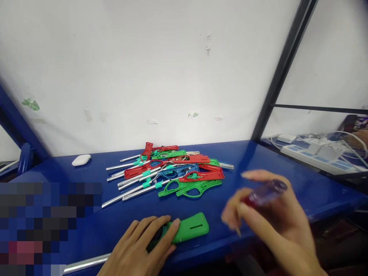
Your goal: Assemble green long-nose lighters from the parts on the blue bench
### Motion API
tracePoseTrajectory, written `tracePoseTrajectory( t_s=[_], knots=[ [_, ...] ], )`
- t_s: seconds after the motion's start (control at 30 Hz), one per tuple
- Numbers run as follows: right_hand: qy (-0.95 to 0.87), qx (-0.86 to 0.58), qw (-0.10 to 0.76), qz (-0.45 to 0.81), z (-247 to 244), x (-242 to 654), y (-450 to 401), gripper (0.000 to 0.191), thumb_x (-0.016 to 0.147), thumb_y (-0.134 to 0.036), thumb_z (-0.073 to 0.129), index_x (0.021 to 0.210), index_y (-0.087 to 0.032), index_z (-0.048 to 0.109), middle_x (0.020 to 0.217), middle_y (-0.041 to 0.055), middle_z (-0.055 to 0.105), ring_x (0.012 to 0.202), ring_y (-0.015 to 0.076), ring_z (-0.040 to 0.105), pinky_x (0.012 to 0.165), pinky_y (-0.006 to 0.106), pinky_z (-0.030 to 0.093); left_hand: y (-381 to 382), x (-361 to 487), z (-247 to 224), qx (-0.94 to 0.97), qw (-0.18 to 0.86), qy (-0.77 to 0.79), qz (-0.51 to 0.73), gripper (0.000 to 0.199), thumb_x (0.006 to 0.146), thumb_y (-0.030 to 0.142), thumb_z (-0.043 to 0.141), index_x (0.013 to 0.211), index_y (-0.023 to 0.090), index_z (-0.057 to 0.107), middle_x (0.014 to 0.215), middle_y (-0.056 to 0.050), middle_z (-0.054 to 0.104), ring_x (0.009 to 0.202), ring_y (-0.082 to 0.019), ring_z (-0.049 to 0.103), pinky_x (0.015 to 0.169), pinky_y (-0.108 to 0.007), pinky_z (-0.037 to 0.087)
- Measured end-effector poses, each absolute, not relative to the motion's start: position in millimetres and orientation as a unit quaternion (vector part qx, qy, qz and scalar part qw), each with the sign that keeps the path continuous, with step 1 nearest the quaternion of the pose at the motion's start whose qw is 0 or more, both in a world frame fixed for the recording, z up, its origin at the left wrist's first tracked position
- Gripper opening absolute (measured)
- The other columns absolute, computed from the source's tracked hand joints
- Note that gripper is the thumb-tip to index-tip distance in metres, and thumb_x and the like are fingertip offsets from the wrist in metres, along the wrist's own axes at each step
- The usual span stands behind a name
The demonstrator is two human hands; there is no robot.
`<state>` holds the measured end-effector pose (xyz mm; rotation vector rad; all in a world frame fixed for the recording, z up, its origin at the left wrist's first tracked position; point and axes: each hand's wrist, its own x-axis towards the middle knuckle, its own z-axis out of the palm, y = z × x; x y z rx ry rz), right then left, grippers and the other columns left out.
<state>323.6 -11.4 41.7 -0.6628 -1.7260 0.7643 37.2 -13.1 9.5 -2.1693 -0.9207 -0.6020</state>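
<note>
My left hand rests on a green lighter lying on the blue table near its front edge, its fingers wrapped over the trigger part. A metal tube sticks out to the left of that hand. Raised at the right, my right hand holds a screwdriver with a translucent purple handle between thumb and fingers; its tip points down and left, blurred by motion. Behind the hands lies a pile of red, green and blue lighter parts with metal tubes.
A small white case sits at the back left of the blue table. Beyond the dark frame at the right are white power strips with cables. A white wall stands behind. The lower left is pixelated.
</note>
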Motion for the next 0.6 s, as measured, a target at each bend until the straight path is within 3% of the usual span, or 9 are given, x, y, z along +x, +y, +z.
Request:
tracePoseTrajectory(
  t_s=[0.07,0.13,0.3,0.6],
  knots=[
    [-0.662,-0.298,0.625,0.287,50.3,313.6,6.5,0.035,0.107,-0.028,0.064,0.14,-0.034,0.054,0.082,0.0,0.076,0.07,0.0166,0.074,0.063,0.028,0.062,-13.0,38.2,9.8,-0.838,0.344,-0.355,-0.229,0.045,0.116,0.032,0.028,0.131,0.034,0.07,0.113,0.009,0.082,0.092,-0.011,0.081,0.076,-0.028,0.063],
    [-0.647,-0.298,0.639,0.292,51.2,303.6,23.0,0.031,0.106,-0.029,0.066,0.136,-0.033,0.057,0.081,-0.0013,0.076,0.075,0.0166,0.074,0.069,0.03,0.062,-13.3,39.4,9.7,-0.84,0.342,-0.355,-0.226,0.044,0.116,0.03,0.028,0.132,0.033,0.069,0.114,0.008,0.082,0.093,-0.012,0.081,0.076,-0.029,0.063],
    [-0.664,-0.287,0.592,0.356,36.0,294.9,38.1,0.027,0.107,-0.034,0.064,0.134,-0.031,0.058,0.077,-0.0023,0.076,0.064,0.013,0.07,0.057,0.022,0.059,-16.7,39.7,8.9,-0.841,0.335,-0.36,-0.226,0.045,0.115,0.028,0.028,0.133,0.033,0.069,0.115,0.007,0.082,0.094,-0.012,0.081,0.077,-0.029,0.063],
    [-0.671,-0.312,0.562,0.37,35.0,296.5,36.7,0.033,0.104,-0.037,0.068,0.135,-0.027,0.06,0.076,-0.0002,0.076,0.06,0.0134,0.065,0.053,0.023,0.056,-17.4,38.4,9.1,-0.847,0.308,-0.366,-0.232,0.04,0.115,0.03,0.033,0.137,0.032,0.067,0.119,0.006,0.08,0.099,-0.012,0.079,0.083,-0.028,0.061]
  ],
)
